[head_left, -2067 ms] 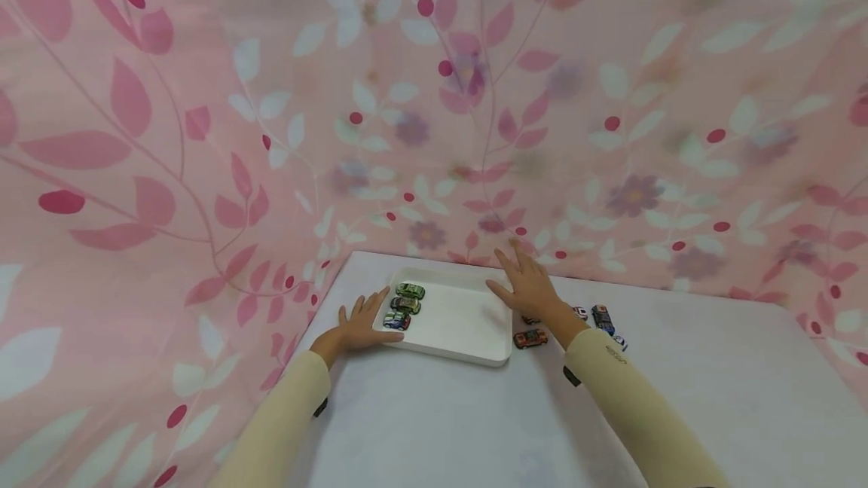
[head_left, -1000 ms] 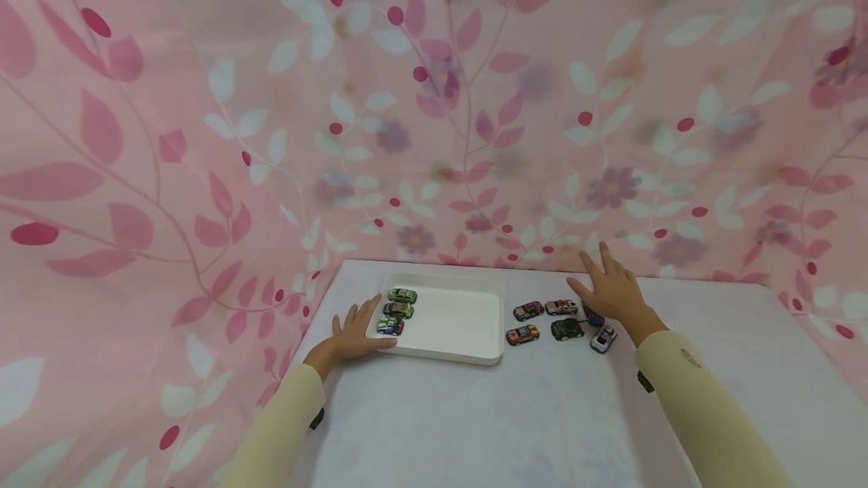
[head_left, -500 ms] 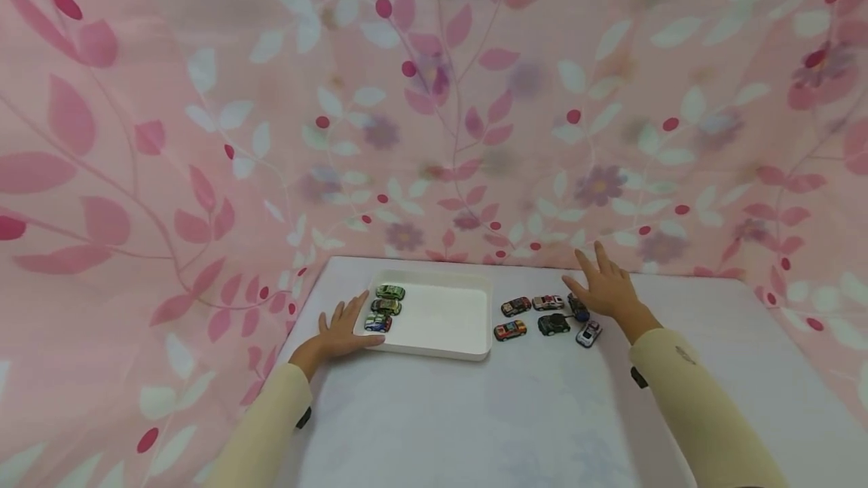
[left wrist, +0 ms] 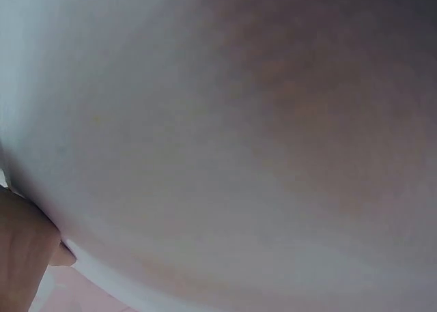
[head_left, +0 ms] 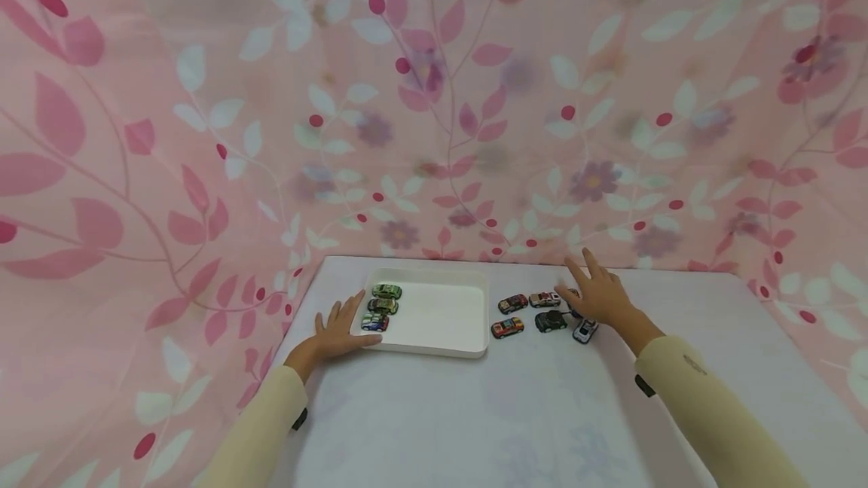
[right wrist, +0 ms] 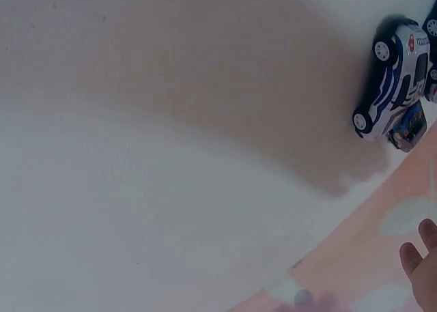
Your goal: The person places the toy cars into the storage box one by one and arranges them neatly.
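Note:
A white rectangular tray (head_left: pixel 434 315) holds three toy cars lined up along its left side: a bright green one (head_left: pixel 386 291), a darker green one (head_left: pixel 383 306) and a white-and-blue one (head_left: pixel 375 322). My left hand (head_left: pixel 334 336) rests at the tray's left edge, fingers spread, thumb along the front rim. Fingers spread, my right hand (head_left: pixel 603 298) hovers by the right end of the loose cars, with nothing in its grasp. It partly covers a dark blue car (head_left: pixel 575 310). Below it lies a white-and-blue toy car (right wrist: pixel 396 80), close up in the right wrist view.
Right of the tray lie more toy cars: an orange one (head_left: pixel 507 327), a dark red one (head_left: pixel 513 303), a white-and-red one (head_left: pixel 545 299) and a dark green one (head_left: pixel 551 321). A pink floral cloth (head_left: pixel 447 134) hangs behind the white table (head_left: pixel 434 413).
My right hand has moved from the tray's right edge rightward to the loose cars, and now covers more of the dark blue one. My left hand stays at the tray. The head view has shifted.

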{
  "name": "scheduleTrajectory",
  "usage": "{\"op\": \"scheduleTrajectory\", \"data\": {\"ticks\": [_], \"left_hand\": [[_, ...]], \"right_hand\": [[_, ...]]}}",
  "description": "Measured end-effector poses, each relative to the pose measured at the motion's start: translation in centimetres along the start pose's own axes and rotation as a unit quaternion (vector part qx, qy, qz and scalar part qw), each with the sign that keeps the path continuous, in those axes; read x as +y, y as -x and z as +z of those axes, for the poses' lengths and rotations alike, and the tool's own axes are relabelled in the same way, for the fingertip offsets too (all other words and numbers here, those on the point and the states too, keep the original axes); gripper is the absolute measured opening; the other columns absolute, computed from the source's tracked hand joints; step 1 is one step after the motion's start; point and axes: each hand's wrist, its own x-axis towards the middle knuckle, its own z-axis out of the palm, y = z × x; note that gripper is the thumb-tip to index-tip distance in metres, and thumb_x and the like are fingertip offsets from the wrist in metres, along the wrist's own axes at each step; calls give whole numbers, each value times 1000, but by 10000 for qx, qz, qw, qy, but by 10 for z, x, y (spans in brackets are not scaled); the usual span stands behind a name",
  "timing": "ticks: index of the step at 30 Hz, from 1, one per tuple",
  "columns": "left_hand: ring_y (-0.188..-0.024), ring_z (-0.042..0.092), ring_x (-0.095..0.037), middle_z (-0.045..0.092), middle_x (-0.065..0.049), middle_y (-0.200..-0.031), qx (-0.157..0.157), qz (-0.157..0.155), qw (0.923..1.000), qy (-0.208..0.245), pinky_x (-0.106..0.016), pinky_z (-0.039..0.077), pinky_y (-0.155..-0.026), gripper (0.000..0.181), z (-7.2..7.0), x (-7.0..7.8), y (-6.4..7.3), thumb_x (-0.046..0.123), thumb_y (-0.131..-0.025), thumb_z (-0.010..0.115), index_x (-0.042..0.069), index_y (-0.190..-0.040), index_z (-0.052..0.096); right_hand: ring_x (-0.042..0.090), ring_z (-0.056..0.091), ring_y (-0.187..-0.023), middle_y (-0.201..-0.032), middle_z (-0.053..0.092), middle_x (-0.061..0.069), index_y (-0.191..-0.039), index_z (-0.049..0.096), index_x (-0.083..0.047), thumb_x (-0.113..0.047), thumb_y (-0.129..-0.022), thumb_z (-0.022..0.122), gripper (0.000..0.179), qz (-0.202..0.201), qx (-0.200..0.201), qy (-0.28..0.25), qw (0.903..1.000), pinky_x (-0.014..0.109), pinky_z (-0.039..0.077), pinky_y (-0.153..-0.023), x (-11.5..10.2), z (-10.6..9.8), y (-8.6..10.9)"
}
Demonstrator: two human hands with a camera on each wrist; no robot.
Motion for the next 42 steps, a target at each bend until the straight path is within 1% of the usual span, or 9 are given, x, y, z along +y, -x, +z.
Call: {"op": "scheduleTrajectory", "data": {"ticks": [7,12,16,20,26,29,35,37,42], "left_hand": [[-150,-4,-47,7,-18,-166,-22,46,10000,60,-74,-13,-109,118,-8,9,4,76,-74,64,25,-160,3],[-150,-4,-47,7,-18,-166,-59,-12,10000,26,-74,-12,-110,118,-7,9,5,76,-74,64,23,-160,3],[-150,-4,-46,7,-17,-166,-48,-21,10000,19,-73,-14,-110,119,-3,8,1,78,-74,62,25,-160,1],[-151,-6,-45,4,-16,-167,-79,-53,9999,-72,-72,-15,-110,118,-1,5,-1,79,-75,60,26,-160,-2],[-151,-6,-46,4,-17,-166,-4,-47,10000,57,-72,-16,-110,118,-4,6,3,78,-74,63,27,-160,0],[-150,-6,-47,5,-18,-166,4,-8,9999,136,-73,-16,-109,118,-4,7,3,78,-73,63,26,-160,2],[-151,-7,-43,5,-13,-167,-18,-57,10000,12,-71,-16,-110,116,-1,4,0,75,-76,63,28,-160,-1],[-151,-7,-43,5,-13,-167,-2,-65,10000,20,-72,-16,-110,115,-1,4,0,74,-76,64,28,-160,0],[-151,-6,-43,6,-12,-167,39,-57,9999,87,-71,-16,-110,115,-1,4,0,74,-76,65,28,-160,1]], "right_hand": [[59,37,-132,-161,10,29,-156,26,-11,-56,-98,48,76,-256,65,14,9996,73,30,-104,-13,5,7],[55,38,-135,-160,16,29,-153,33,-11,-57,-95,55,78,-483,106,-163,9986,72,31,-105,-23,9,17],[50,38,-136,-156,27,28,-148,42,-9,-53,-90,65,77,-623,270,-241,9974,70,32,-106,-26,12,27],[47,46,-131,-145,46,26,-140,51,-4,-44,-84,75,73,-813,433,-341,9952,68,37,-102,-27,16,34],[44,59,-118,-122,67,19,-122,66,-2,-28,-80,81,52,-1220,429,-216,9914,63,47,-93,-29,24,38],[40,61,-113,-119,69,16,-121,68,-2,-19,-78,82,48,-1369,461,-142,9894,59,49,-90,-31,26,39],[40,60,-114,-117,70,14,-118,70,-6,-9,-80,80,39,-1660,469,296,9846,57,48,-97,-39,26,38],[37,62,-112,-117,69,15,-118,69,-6,-8,-82,78,37,-1652,326,255,9854,55,50,-95,-42,26,36],[33,66,-108,-123,64,16,-119,66,-5,-6,-87,72,33,-1353,-192,-134,9905,51,55,-89,-48,26,34]]}}
